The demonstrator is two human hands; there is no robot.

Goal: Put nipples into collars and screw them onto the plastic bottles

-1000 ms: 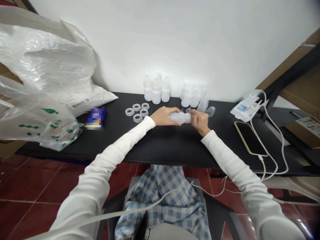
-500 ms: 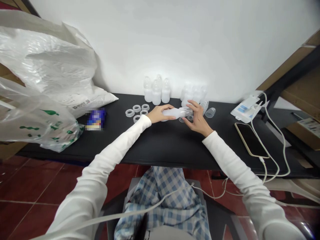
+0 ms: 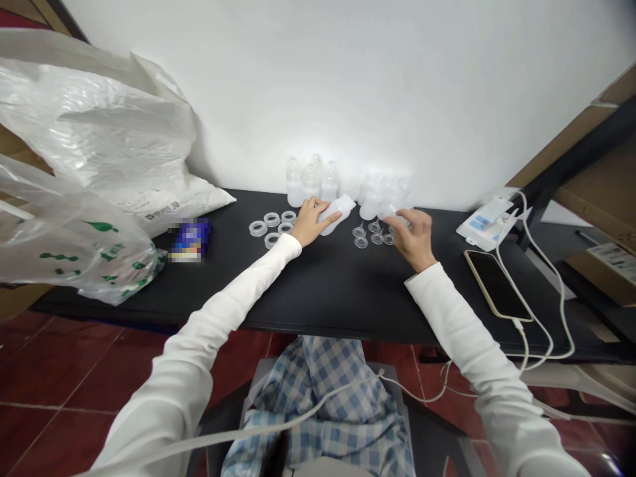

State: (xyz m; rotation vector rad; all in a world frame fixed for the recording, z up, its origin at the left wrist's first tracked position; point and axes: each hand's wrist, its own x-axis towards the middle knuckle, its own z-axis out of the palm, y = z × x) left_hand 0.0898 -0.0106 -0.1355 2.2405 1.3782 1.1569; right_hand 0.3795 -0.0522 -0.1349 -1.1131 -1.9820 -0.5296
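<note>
You've got a black desk against a white wall, with a big white plastic bag and a green-print plastic bag heaped at the left end. A white sack and a pixelated blue packet sit just beside them. On the right are a phone, a white charging cable and a flat packaged card.

Against the wall, you have two groups of frosted baby bottles: about four on the left, and about four on the right, though that count is hazy. Their tops look clear and domed.

In front of the left group lie five clear rings, loose on the desk. About five small clear teats lie loose between your hands and the right group, so these parts aren't fitted to anything as things lie.

Your hands are apart. Your left hand is clamped on a frosted bottle, tilted and off the desk, between the two groups. Your right hand is at the right group, with its fingers on a clear piece, but you can't tell if it's gripped.
</note>
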